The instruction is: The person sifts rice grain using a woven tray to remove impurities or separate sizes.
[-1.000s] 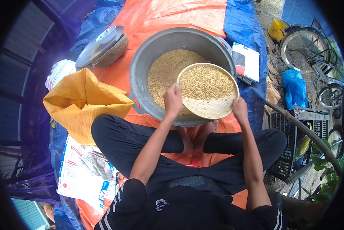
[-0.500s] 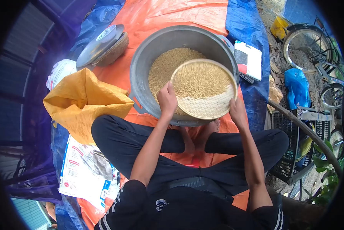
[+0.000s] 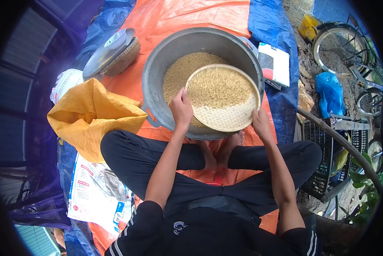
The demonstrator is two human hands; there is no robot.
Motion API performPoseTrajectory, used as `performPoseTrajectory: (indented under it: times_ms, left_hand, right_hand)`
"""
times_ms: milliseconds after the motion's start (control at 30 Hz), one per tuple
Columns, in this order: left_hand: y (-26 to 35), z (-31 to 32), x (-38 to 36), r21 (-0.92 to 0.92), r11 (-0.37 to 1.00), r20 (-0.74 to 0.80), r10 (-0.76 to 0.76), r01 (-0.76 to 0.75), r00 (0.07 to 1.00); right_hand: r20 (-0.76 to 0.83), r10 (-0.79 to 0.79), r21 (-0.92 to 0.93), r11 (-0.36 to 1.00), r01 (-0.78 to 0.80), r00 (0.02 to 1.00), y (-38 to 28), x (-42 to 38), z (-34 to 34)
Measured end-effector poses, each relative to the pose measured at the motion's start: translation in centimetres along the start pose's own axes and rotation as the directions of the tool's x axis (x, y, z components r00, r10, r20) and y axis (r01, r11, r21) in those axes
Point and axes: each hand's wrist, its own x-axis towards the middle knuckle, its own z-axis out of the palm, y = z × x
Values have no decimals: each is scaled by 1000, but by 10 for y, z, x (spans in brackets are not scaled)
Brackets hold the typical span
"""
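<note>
A round woven winnowing tray (image 3: 225, 119) is held over the near right part of a big grey tub (image 3: 151, 81). Golden unhusked grain (image 3: 219, 87) lies across the tray's far side, blurred by motion, while the near side shows bare weave. My left hand (image 3: 181, 110) grips the tray's left rim, thumb on top. On the right rim, my right hand (image 3: 262, 121) is closed in the same way. More grain (image 3: 176, 77) covers the tub's floor, partly hidden under the tray.
An open yellow sack (image 3: 93, 113) stands left of the tub. Behind it, a basket (image 3: 125, 57) carries a grey lid. Printed white sacks (image 3: 93, 187) lie by my left knee. Right are a folded white packet (image 3: 274, 64), a black crate (image 3: 317, 158) and a bicycle (image 3: 340, 51).
The tray has shifted slightly left with both hands still on its rim. Grain on it has moved toward the far side, baring a little more weave near me.
</note>
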Motion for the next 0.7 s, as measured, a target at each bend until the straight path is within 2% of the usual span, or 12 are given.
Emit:
performPoseTrajectory:
  times_ms: [33,67,100,167,233,267,333,467,533,567,633,700]
  left_hand:
    - [-3,3,1,1,1000,-5,-3,3,1000]
    - [-8,9,4,-34,980,-172,190,-198,967]
    - [-7,11,5,-34,917,-339,363,-397,868]
    - [-7,13,7,-22,918,-346,364,-395,865]
    - [-13,13,8,-3,948,-257,308,-319,916]
    - [-17,13,9,-2,948,-258,308,-319,916]
    - [-19,10,9,48,990,-71,137,-134,988]
    - [-20,10,9,70,989,-20,128,-127,992]
    - [-15,14,8,-64,934,-291,319,-351,902]
    - [-12,14,9,-64,934,-293,320,-353,901]
    - [3,10,7,-44,891,-399,399,-452,825]
    - [-13,15,12,-20,917,-328,371,-399,869]
  right_hand:
    - [5,-3,0,1000,3,1000,-11,-3,-1]
    - [-105,-144,17,989,146,984,-23,-8,-3]
    - [-216,-280,18,957,290,935,-31,-9,-4]
    - [-204,-299,-14,953,302,932,-28,-5,-5]
    - [-70,-76,19,997,77,995,-17,-5,-2]
    - [-69,-77,19,997,78,995,-10,-2,0]
    - [3,33,-33,999,-33,999,0,3,1]
    - [52,11,-58,998,-8,999,3,4,-3]
    - [-140,-143,45,988,151,980,-17,-4,-4]
    - [-141,-146,45,987,154,979,-28,-6,-5]
    - [-189,-164,28,985,172,968,-43,-10,-8]
    - [-138,-156,12,987,160,978,-26,-5,-4]
